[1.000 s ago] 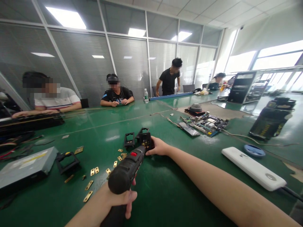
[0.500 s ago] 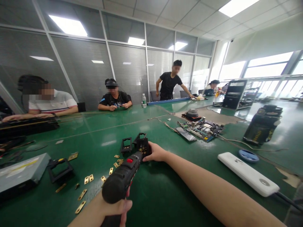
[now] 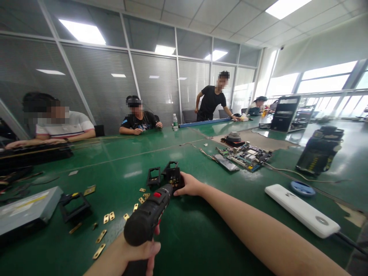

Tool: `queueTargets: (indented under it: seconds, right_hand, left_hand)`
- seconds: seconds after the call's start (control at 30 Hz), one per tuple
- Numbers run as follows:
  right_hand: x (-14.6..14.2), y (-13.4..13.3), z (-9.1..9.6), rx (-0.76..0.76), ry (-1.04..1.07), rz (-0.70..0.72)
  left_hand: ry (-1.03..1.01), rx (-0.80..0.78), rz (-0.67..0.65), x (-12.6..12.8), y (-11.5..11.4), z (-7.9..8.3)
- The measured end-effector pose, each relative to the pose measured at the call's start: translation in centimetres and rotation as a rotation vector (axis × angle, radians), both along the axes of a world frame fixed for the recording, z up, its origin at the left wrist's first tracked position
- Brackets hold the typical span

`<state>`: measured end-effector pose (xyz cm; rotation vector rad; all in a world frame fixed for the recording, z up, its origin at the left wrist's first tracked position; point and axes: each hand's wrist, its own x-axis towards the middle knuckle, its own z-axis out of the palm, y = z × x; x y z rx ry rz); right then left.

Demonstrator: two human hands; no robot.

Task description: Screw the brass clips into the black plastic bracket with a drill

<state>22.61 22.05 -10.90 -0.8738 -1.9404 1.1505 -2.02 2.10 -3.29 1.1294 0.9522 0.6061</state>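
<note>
My left hand (image 3: 143,253) is wrapped round the handle of a black cordless drill (image 3: 146,214) with a red switch on top. The drill's front end points away from me and meets a small black plastic housing (image 3: 174,177); the exact contact of the bit is hidden. On the housing's right side, my right hand (image 3: 189,184) grips it between thumb and fingers. Brass-coloured metal bits show inside the housing. Just left of it are two more black plastic frames (image 3: 153,176). Several small brass plates (image 3: 100,236) with holes lie scattered left of the drill.
A metal disc drive (image 3: 28,209) and a black square frame (image 3: 75,209) are at left. Rightward lie a circuit board (image 3: 248,155), a white power strip (image 3: 301,211), a blue round lid (image 3: 302,188) and a black packet (image 3: 320,151). Several people sit or stand across the green table.
My hands, the drill and the housing hold almost the same place. Across the table, the standing person has shifted slightly right, and a seated person's hand has lifted.
</note>
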Motion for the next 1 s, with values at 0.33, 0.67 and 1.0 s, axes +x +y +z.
queueTargets:
  seconds: [0.33, 0.67, 1.0]
  right_hand:
    - [0.0, -0.3, 0.3, 0.004, -0.011, -0.027]
    - [-0.1, -0.4, 0.3, -0.012, -0.005, -0.016]
    - [-0.1, -0.4, 0.2, -0.022, 0.003, -0.022]
  left_hand:
    - [0.055, -0.035, 0.048, 0.7, -0.9, 1.6]
    - [0.048, -0.052, 0.059, 0.7, -1.0, 1.5]
    - [0.060, -0.045, 0.049, 0.7, -1.0, 1.4]
